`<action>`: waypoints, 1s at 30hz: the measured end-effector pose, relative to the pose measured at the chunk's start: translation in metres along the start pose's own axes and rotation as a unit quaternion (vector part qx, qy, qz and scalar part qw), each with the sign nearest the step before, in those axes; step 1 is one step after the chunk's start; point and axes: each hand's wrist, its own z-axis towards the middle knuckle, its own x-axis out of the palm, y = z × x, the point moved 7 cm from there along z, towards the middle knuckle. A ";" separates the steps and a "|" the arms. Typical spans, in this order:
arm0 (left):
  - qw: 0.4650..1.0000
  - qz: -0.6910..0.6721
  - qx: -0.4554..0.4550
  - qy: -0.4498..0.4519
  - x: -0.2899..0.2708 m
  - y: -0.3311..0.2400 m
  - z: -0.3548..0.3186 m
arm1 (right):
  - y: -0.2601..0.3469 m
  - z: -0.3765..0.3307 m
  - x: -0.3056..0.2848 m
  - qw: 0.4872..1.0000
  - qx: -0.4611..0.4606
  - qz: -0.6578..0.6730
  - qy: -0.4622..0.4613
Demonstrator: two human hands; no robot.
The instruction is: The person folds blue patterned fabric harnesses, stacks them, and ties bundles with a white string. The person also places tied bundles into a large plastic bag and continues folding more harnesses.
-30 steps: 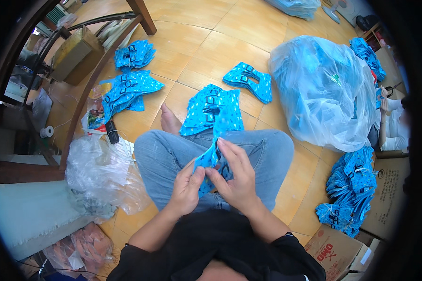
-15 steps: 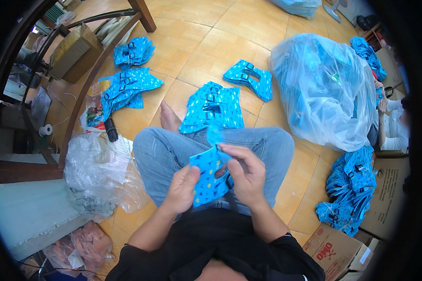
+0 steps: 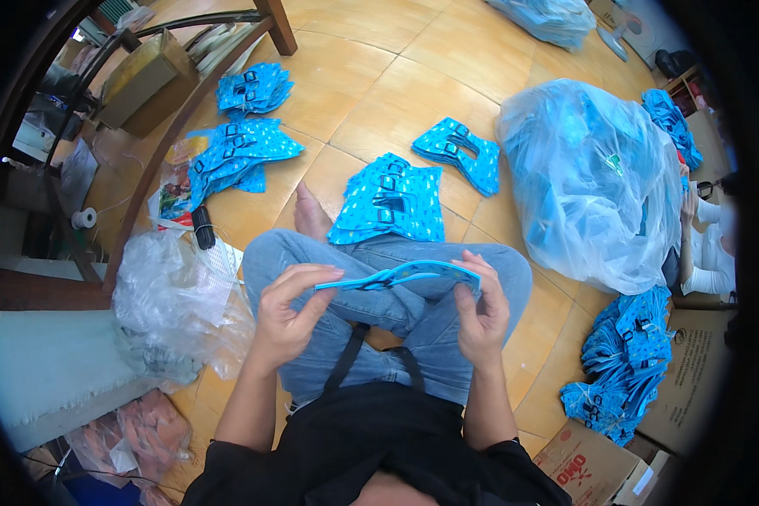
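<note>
A flat blue piece [image 3: 409, 272] with a printed pattern is stretched level above my lap, seen nearly edge-on. My left hand [image 3: 291, 314] pinches its left end between thumb and fingers. At the other end my right hand [image 3: 482, 314] grips it the same way. Something dark, perhaps its buckle, shows on its near side left of the middle. Just beyond my crossed legs lies a stack of similar blue pieces [image 3: 413, 221] with black buckles. A smaller stack [image 3: 481, 173] rests beyond it to the right. Two black straps [image 3: 346, 361] hang across my lap.
At the left are more blue stacks [image 3: 249, 139], a clear plastic bag [image 3: 169, 287] and a wooden frame [image 3: 148, 173]. A big bag of blue pieces [image 3: 594, 177] stands at the right, with bundled pieces [image 3: 624, 354] and cardboard boxes [image 3: 691, 371] nearer me. Another person's arm [image 3: 691, 228] shows behind it.
The blue piece has turned from facing up, with its pattern showing, to nearly edge-on. My hands have moved apart, one to each end. The view has shifted slightly.
</note>
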 end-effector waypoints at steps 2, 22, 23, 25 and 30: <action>0.999 -0.032 -0.013 -0.022 -0.002 0.000 0.002 | 0.002 0.001 0.001 0.999 -0.029 -0.032 0.004; 0.968 -0.187 -0.154 -0.071 -0.002 0.026 -0.009 | -0.010 -0.009 0.006 0.945 0.182 0.259 -0.078; 0.969 -0.182 -0.157 -0.062 -0.003 0.028 -0.009 | -0.010 -0.009 0.005 0.942 0.183 0.268 -0.085; 0.960 -0.221 -0.155 -0.079 -0.006 0.031 -0.010 | -0.010 -0.007 0.005 0.935 0.186 0.289 -0.089; 0.935 -0.306 -0.152 -0.099 -0.004 0.031 -0.008 | -0.006 -0.005 0.006 0.908 0.159 0.386 -0.041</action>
